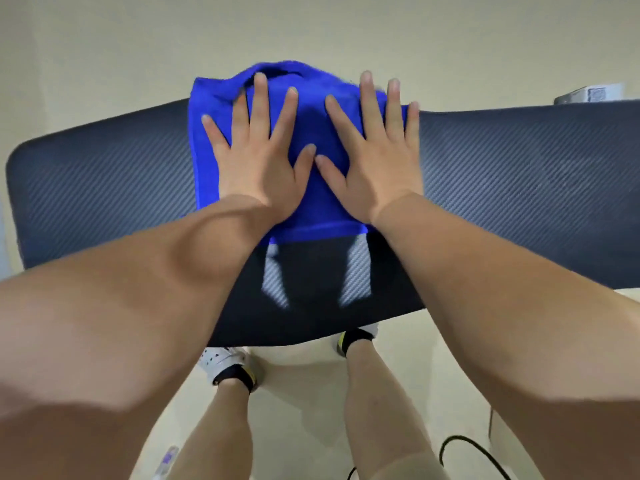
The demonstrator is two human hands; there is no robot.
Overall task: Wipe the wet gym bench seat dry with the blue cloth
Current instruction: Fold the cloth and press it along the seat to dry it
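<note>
Under both flat hands, left hand [258, 168] and right hand [375, 168]: blue cloth [311, 126].

- Floor [104, 46]: pale beige, plain and smooth, filling the view above and below the dark padded bench.
- Light: soft and even, with a faint shadow on the floor under the near edge of the bench.
- Cable [474, 452]: black, looping across the floor at lower right.
- Box [588, 93]: a pale, light-coloured object at the upper right edge, partly hidden behind the bench; details blurred.
- Small object [168, 459]: pale with a purple mark, lying on the floor at lower left; too blurred to tell what it is.
</note>
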